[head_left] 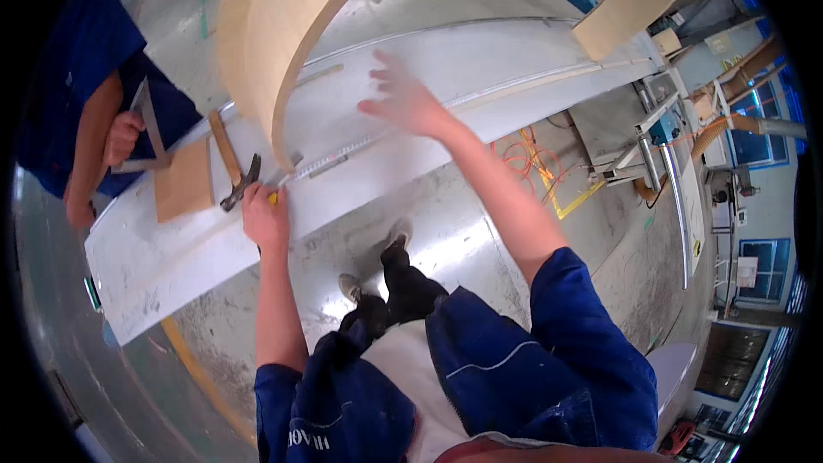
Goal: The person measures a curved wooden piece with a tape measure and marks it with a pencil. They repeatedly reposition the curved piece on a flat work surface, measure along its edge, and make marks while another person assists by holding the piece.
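Note:
My left hand (267,216) is closed at the near edge of the long white table, around a small tool with a yellow part (273,198); its kind is mostly hidden by my fingers. Right beside it lies a claw hammer (244,182) with a wooden handle. A pale strip with markings (334,157) runs along the table from near this hand. My right hand (407,103), blurred by motion, is raised over the table with fingers spread and nothing in it. A large curved plywood panel (287,43) stands on edge beyond my left hand.
At the left a co-worker's hand (124,137) holds a flat angled metal frame (153,120) beside a brown board (183,182). Another curved plywood piece (639,4) stands at the table's far right. Orange hoses (527,159) lie on the floor near a metal stand (653,141).

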### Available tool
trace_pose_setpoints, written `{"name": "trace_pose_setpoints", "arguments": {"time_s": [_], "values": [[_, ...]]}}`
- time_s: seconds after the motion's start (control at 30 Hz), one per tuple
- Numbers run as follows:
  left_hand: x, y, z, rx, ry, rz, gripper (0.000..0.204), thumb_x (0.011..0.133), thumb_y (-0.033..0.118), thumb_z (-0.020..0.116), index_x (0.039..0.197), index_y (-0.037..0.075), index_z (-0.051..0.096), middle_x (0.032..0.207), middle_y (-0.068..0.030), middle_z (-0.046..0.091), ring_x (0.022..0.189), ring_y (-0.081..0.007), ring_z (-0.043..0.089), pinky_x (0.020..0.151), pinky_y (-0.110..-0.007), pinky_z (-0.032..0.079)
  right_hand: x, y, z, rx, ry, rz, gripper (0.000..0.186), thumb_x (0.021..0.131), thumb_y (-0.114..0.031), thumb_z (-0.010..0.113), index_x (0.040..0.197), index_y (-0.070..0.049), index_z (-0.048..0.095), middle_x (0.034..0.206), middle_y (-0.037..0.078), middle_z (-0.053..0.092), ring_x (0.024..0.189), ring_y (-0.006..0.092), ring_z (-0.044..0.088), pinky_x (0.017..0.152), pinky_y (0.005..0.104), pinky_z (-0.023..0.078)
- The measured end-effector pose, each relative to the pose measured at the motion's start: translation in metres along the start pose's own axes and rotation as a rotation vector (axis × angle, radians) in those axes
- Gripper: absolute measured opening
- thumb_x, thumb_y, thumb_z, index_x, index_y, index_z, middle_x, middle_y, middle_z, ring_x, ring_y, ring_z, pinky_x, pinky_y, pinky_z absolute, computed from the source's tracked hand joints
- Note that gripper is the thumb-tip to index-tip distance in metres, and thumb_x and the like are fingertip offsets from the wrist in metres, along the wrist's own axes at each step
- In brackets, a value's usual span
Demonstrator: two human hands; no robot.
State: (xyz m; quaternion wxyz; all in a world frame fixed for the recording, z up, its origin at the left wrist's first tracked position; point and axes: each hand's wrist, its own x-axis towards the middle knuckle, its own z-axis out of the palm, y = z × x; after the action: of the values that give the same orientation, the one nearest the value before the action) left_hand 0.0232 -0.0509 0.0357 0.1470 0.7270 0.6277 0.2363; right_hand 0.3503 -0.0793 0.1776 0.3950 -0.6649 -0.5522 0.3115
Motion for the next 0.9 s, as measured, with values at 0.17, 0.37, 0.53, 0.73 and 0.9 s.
{"name": "trace_pose_setpoints", "arguments": {"time_s": [0.17, 0.37, 0.53, 0.73, 0.9], "values": [[-0.002, 0.011, -0.012, -0.014, -0.043, -0.009, 0.017, 0.085, 0.025, 0.078, 0.099, 0.015, 0.078, 0.120, -0.0056, 0.066, 0.112, -0.0288, 0.064, 0.089, -0.044, 0.053, -0.037, 0.039, 0.001, -0.033, 0.011, 0.125, 0.094, 0.081, -0.036, 0.082, 0.155, -0.002, 0.034, 0.140, 0.027, 0.059, 0.121, 0.0380, 0.063, 0.101, 0.0447, 0.052], [0.010, -0.025, 0.009, -0.005, -0.049, 0.138, 0.025, 0.086, 0.025, 0.077, 0.110, 0.019, 0.079, 0.111, -0.0056, 0.065, 0.103, -0.0277, 0.065, 0.086, -0.041, 0.054, -0.089, 0.122, 0.040, -0.104, 0.063, 0.188, 0.075, 0.082, -0.032, 0.077, 0.147, -0.006, 0.048, 0.128, 0.021, 0.068, 0.106, 0.0328, 0.069, 0.095, 0.0430, 0.055], [0.012, 0.003, -0.012, 0.055, -0.162, 0.159, 0.025, 0.089, 0.026, 0.076, 0.110, 0.013, 0.079, 0.103, -0.0109, 0.066, 0.096, -0.0309, 0.065, 0.085, -0.042, 0.052, -0.139, 0.142, 0.070, 0.088, 0.187, 0.175, 0.058, 0.085, -0.022, 0.072, 0.138, -0.003, 0.055, 0.120, 0.020, 0.070, 0.101, 0.0316, 0.070, 0.091, 0.0409, 0.056], [0.019, -0.007, -0.005, 0.077, -0.182, 0.260, 0.025, 0.090, 0.025, 0.076, 0.112, 0.014, 0.079, 0.100, -0.0090, 0.066, 0.094, -0.0298, 0.065, 0.083, -0.042, 0.051, -0.168, 0.141, 0.072, 0.165, 0.280, 0.255, 0.053, 0.088, -0.018, 0.068, 0.137, -0.002, 0.055, 0.114, 0.020, 0.071, 0.096, 0.0290, 0.071, 0.089, 0.0404, 0.057], [0.021, 0.004, -0.011, 0.105, -0.203, 0.315, 0.025, 0.092, 0.025, 0.073, 0.115, 0.016, 0.078, 0.099, -0.0062, 0.064, 0.093, -0.0273, 0.065, 0.080, -0.042, 0.052, -0.150, 0.110, 0.062, 0.162, 0.266, 0.201, 0.056, 0.087, -0.020, 0.070, 0.138, -0.003, 0.055, 0.114, 0.020, 0.072, 0.098, 0.0304, 0.071, 0.089, 0.0407, 0.057]]}}
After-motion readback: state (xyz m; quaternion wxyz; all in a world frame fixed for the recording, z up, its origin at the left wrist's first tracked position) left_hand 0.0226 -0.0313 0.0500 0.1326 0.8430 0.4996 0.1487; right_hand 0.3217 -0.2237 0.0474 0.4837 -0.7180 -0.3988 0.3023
